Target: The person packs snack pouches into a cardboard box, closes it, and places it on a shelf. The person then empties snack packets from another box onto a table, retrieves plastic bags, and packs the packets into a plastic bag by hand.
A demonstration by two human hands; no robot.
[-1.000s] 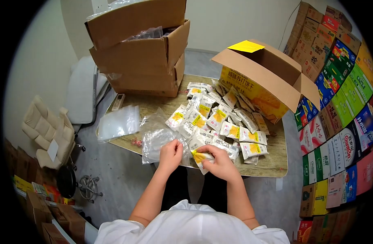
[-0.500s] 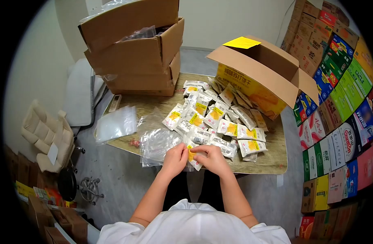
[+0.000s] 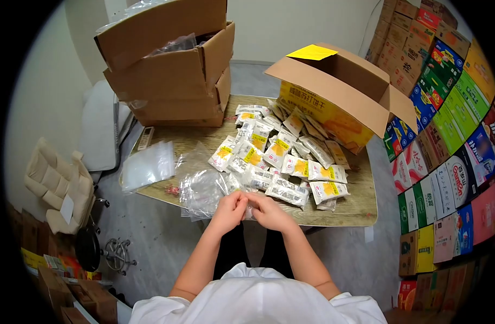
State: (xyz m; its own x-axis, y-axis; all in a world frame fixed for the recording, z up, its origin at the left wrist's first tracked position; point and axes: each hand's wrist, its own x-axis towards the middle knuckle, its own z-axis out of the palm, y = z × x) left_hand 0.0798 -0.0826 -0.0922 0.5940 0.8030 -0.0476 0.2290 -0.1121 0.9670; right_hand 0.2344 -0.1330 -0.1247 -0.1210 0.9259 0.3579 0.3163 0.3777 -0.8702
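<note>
My left hand [image 3: 229,210] and my right hand [image 3: 272,211] meet at the table's near edge, thumbs and fingers closed against each other. What is pinched between them is mostly hidden; a bit of clear film shows below the fingers. Beside my left hand lies a pile of clear plastic bags [image 3: 203,189], crumpled and partly over the table edge. Just beyond my hands spreads a heap of white and yellow biscuit packets [image 3: 253,156], the nearest ones close to my right fingers.
An open yellow biscuit carton [image 3: 323,116] stands at the table's back right. Stacked brown cartons [image 3: 166,89] occupy the back left. A flat stack of clear bags [image 3: 148,166] lies at the left. Boxes [image 3: 447,162] line the right wall; a beige chair [image 3: 61,183] stands left.
The packet seen between my hands is no longer visible there. My hands have drawn closer together, with the right fingers now against the left. The view has shifted slightly.
</note>
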